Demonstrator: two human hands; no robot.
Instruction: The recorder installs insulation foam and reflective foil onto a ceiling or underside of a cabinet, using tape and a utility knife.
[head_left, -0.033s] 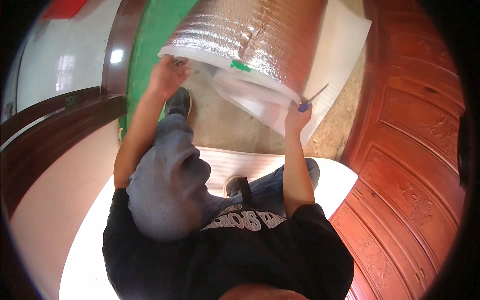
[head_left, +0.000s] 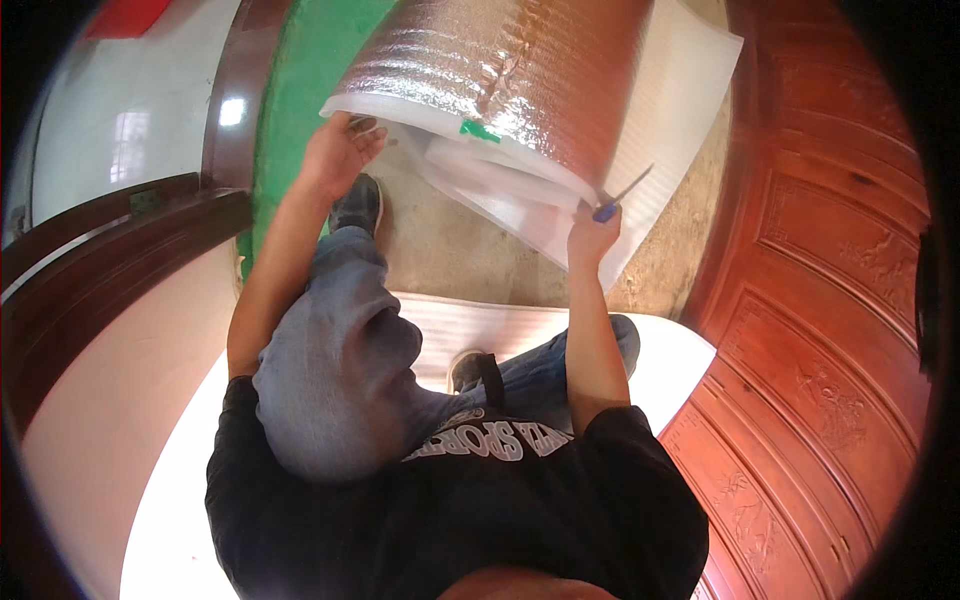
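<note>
A silver foil-faced foam sheet (head_left: 470,70) curves up in front of me, its white underside showing along the near edge. My left hand (head_left: 343,158) is closed at the sheet's left corner, with the fingertips partly tucked under it. At the right corner, my right hand (head_left: 594,238) pinches the edge. The same hand also holds a blue-handled blade tool (head_left: 606,213), its slim blade pointing up and right; whether it is a knife or scissors I cannot tell. A piece of green tape (head_left: 480,130) sticks to the near edge between my hands.
White foam sheeting (head_left: 690,90) lies beneath and to the right, over a bare concrete floor (head_left: 500,262). More white sheeting (head_left: 680,365) spreads around my feet. Carved reddish wood panels (head_left: 820,230) line the right side. On the left are a green strip (head_left: 290,100) and a dark wooden rail (head_left: 120,245).
The sheet's near edge has shifted very slightly, with its left corner a touch to the right. My left hand follows it; my right hand and the blade tool have moved slightly left.
</note>
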